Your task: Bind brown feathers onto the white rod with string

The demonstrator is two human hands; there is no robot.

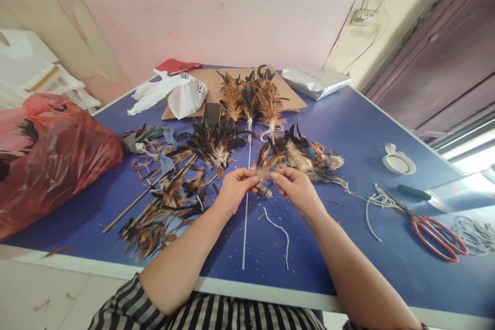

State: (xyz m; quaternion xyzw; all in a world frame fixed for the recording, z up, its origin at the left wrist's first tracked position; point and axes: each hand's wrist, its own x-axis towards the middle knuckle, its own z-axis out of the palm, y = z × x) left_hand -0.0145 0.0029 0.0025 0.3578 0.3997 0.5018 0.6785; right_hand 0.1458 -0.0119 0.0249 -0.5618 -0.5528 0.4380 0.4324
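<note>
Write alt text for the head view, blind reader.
Two bare hands, left hand and right hand, pinch a small tuft of feathers between them over a blue table. Feather bundles, loose feathers, thin sticks, string, red-handled scissors and a red plastic bag lie around.

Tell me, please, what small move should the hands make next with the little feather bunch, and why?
Probably reach for the loose string to bind it: both the left hand and right hand pinch a small feather bunch that looks untied, while finished bundles beyond already carry white ties.
</note>
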